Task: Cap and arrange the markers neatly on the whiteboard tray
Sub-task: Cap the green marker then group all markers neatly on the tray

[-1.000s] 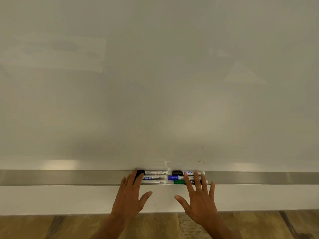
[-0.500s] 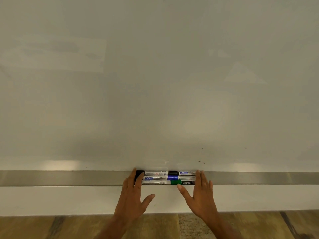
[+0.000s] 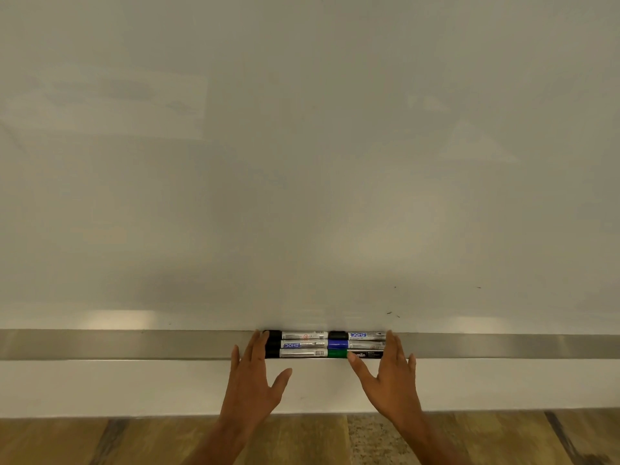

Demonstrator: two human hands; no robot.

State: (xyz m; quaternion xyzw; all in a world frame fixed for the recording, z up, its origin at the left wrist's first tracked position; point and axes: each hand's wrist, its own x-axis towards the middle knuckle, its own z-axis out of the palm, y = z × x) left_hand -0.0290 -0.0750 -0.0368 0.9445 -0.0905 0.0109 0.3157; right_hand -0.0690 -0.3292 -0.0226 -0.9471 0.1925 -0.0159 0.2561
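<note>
Several capped markers [image 3: 323,344] lie end to end in three tight rows on the metal whiteboard tray [image 3: 134,344]. Black, blue [image 3: 337,344] and green [image 3: 336,353] caps show in the middle of the block. My left hand [image 3: 253,380] is flat with fingers apart, its fingertips against the block's left end. My right hand [image 3: 391,377] mirrors it, fingertips against the right end, thumb touching the front green marker. Neither hand holds anything.
The large white board [image 3: 302,162] fills the view above the tray, with a few small ink specks [image 3: 391,313] near its lower edge. Below the tray is a white wall strip, then a wooden floor [image 3: 100,441].
My right hand slid left along the tray, pushing the right-hand markers against the left ones so the gaps closed. My left hand stayed at the left end.
</note>
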